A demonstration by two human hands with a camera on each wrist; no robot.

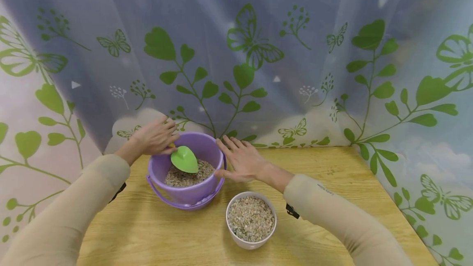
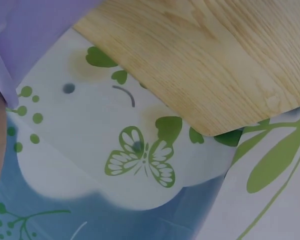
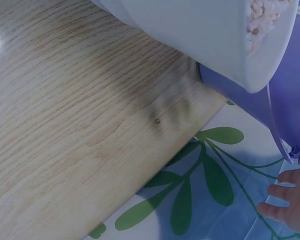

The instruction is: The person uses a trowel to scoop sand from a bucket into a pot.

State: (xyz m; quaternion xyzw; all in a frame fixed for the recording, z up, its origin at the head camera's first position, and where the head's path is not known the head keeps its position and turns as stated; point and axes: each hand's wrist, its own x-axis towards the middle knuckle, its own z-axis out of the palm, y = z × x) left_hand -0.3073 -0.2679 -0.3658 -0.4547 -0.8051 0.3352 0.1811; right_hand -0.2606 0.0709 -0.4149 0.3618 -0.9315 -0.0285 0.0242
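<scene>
A purple bucket (image 1: 205, 145) stands at the back left of the table, with gravel (image 1: 190, 177) in its bottom. My left hand (image 1: 157, 136) is over its left rim and grips the yellow handle of a green toy shovel (image 1: 184, 159). The blade of the shovel is tilted down inside the bucket, overlapping the gravel in the head view. My right hand (image 1: 242, 159) is at the bucket's right side, fingers straight and spread, the thumb and fingertips right at the rim. In front of that hand sits a white bowl (image 1: 249, 244) full of gravel.
The wooden table (image 1: 314, 216) ends at a patterned curtain (image 1: 221, 73) just behind the bucket. A few small grains (image 3: 157, 121) lie on the tabletop near its back edge. The bucket's purple carrying handle (image 1: 162, 200) hangs down along its front.
</scene>
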